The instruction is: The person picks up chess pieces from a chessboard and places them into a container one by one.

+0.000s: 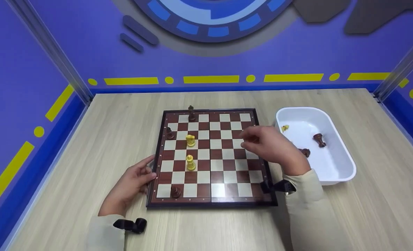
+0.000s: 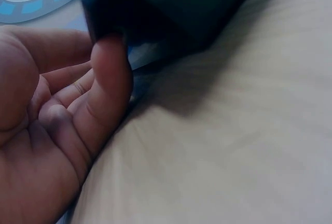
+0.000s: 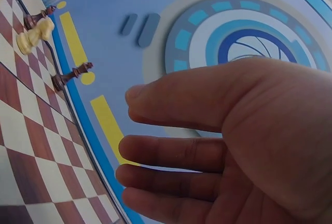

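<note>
A brown-and-white chessboard (image 1: 222, 200) with a dark rim lies on the table. My left hand (image 1: 131, 184) grips its left edge, fingertips at the rim; the left wrist view shows fingers (image 2: 110, 71) against the board's dark side. Over the board's right side hovers my right hand (image 1: 271, 146), thumb and fingers apart, nothing between them. A dark king (image 1: 192, 115) stands at the far side, with a dark piece (image 1: 170, 133) near the left edge. A yellow knight (image 1: 190, 141) and a tall yellow piece (image 1: 190, 163) stand left of centre. Another dark piece (image 1: 175, 191) is near the front-left corner.
A white plastic tray (image 1: 335, 132) stands right of the board, partly behind my right hand. Inside lie a small yellow piece (image 1: 285, 128) and two dark pieces, one (image 1: 319, 140) on its side. A blue-purple wall (image 1: 206, 66) closes off the table's back.
</note>
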The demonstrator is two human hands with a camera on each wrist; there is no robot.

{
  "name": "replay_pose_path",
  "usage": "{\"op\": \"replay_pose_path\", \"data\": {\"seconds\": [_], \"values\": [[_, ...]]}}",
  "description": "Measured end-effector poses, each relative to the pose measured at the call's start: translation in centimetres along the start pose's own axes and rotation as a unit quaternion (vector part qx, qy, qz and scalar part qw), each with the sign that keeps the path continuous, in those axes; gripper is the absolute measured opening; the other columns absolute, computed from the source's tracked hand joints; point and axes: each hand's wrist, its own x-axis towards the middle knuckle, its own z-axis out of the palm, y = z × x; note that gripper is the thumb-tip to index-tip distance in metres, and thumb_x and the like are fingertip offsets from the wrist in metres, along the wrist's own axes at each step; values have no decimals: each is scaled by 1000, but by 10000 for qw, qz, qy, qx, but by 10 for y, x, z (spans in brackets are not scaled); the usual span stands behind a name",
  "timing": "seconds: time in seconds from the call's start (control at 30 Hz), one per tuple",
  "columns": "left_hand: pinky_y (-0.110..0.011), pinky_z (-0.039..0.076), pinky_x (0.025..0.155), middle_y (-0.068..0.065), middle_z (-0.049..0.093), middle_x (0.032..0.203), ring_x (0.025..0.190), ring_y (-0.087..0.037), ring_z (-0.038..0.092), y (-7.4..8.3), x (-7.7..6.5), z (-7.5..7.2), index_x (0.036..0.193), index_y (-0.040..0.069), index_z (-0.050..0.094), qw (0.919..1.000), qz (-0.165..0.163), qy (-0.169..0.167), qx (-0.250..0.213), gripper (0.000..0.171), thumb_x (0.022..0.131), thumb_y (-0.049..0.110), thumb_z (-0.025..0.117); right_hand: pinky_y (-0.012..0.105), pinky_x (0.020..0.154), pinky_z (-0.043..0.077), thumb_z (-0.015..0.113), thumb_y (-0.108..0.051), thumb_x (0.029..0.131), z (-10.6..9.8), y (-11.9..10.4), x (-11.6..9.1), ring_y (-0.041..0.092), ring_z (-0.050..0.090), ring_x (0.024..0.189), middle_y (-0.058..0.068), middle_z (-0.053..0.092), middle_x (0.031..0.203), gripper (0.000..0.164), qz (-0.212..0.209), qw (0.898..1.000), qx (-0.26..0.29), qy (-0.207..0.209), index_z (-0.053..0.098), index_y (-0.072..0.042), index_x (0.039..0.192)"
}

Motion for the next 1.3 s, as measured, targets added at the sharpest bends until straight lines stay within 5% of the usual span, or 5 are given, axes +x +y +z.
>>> {"op": "replay_pose_path", "data": {"seconds": [0.3, 0.73, 1.3], "values": [[-23, 50, 46, 0, 53, 90, 58, -6, 53, 0, 0, -1, 153, 12, 29, 10000, 67, -15, -43, 67, 94, 5, 59, 42, 87, 55, 65, -19, 89, 11, -12, 5, 24, 66, 97, 10, 70, 110, 25, 27, 10000, 27, -21, 70, -8, 110], [-23, 50, 47, 0, 52, 89, 57, -6, 51, -1, 1, -2, 154, 12, 28, 9999, 55, -92, 76, 67, 95, 7, 59, 35, 82, 55, 67, -18, 89, 33, -25, 12, 16, 65, 90, -1, 69, 93, 9, -440, 9981, -92, 427, 71, -14, 96], [-24, 51, 47, 0, 53, 89, 57, -7, 52, -2, 1, -3, 153, 13, 28, 9999, 74, -104, 52, 67, 95, 6, 59, 36, 81, 56, 66, -15, 89, 53, -38, 17, 21, 65, 91, 7, 69, 105, 22, -343, 9982, -168, 466, 69, -11, 110]]}}
